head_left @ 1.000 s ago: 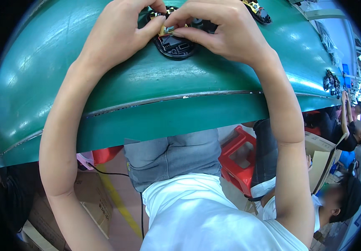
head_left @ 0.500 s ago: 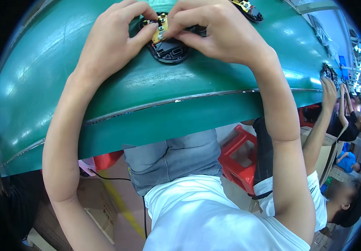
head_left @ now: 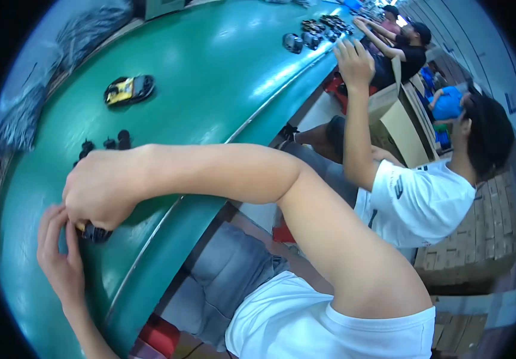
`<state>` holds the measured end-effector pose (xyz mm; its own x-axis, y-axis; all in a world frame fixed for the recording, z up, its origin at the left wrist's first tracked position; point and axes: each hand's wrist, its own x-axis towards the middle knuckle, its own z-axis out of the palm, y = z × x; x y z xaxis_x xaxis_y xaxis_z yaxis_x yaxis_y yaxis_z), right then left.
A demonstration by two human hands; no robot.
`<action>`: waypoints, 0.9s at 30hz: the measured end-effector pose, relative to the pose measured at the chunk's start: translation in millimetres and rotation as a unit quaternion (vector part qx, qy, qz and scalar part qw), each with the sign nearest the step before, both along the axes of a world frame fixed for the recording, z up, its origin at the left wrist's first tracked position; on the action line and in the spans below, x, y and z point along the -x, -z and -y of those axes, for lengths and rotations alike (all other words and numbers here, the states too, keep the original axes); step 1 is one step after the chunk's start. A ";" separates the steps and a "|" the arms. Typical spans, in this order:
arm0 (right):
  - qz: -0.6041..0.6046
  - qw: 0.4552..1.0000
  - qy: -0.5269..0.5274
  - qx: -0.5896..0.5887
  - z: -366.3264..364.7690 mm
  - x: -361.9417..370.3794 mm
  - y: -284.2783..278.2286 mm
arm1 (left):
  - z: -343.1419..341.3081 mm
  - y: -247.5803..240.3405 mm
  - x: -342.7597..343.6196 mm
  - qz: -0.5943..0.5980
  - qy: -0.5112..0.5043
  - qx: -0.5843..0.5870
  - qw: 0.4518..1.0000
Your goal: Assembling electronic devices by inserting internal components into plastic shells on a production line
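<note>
My right hand (head_left: 105, 188) is curled over a small black part (head_left: 94, 232) near the front edge of the green conveyor belt (head_left: 222, 72), fingers closed around it. My left hand (head_left: 59, 254) sits just beside it, fingertips touching the same part from the left. Further across the belt lies a black-and-yellow assembly (head_left: 128, 90), with three small black pieces (head_left: 109, 143) between. A neighbouring worker's raised hand (head_left: 353, 60) shows along the belt's edge.

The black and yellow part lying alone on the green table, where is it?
Head view, upper left: the black and yellow part lies on the green table, beyond three small black pieces.
</note>
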<state>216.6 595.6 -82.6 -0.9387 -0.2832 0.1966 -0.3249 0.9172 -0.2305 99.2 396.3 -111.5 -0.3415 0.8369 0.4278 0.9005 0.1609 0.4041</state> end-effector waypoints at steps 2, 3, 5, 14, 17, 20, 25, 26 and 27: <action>0.009 0.998 -0.031 0.047 -3.8 -1.8 -0.5 | 1.4 1.4 -0.2 0.003 0.013 0.001 1.000; 0.005 0.999 -0.022 0.042 -4.0 -0.7 -1.9 | 1.3 0.4 -1.6 -0.026 0.006 0.019 0.999; 0.015 0.999 -0.022 0.031 -5.3 -2.2 -5.5 | 1.7 -0.2 -3.9 -0.055 0.010 0.029 0.998; 0.107 0.994 -0.001 -0.011 -1.1 11.3 -12.4 | 11.1 -15.0 0.6 -0.083 0.114 0.127 0.982; 0.112 0.994 0.000 0.008 -4.7 15.7 -3.5 | 7.1 -38.9 -30.0 -0.158 0.088 0.114 0.977; 0.093 0.995 -0.012 0.023 -8.8 17.9 -1.0 | 8.0 -36.3 -34.2 -0.178 0.090 0.090 0.976; 0.084 0.996 -0.023 0.002 -7.6 22.4 -3.6 | 7.2 -44.1 -42.8 -0.177 0.065 0.105 0.976; 0.075 0.997 -0.034 0.013 -8.2 20.0 -3.5 | 7.0 -43.2 -45.8 -0.169 0.064 0.102 0.978; 0.064 0.997 -0.046 0.023 -7.5 18.4 -5.3 | 11.2 -33.3 -37.3 -0.173 0.058 0.107 0.977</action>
<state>198.2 603.1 -77.4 -0.9271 -0.3635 0.0909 -0.3730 0.8722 -0.3165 136.6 385.0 -78.2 -0.1062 0.9443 0.3115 0.9943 0.0982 0.0411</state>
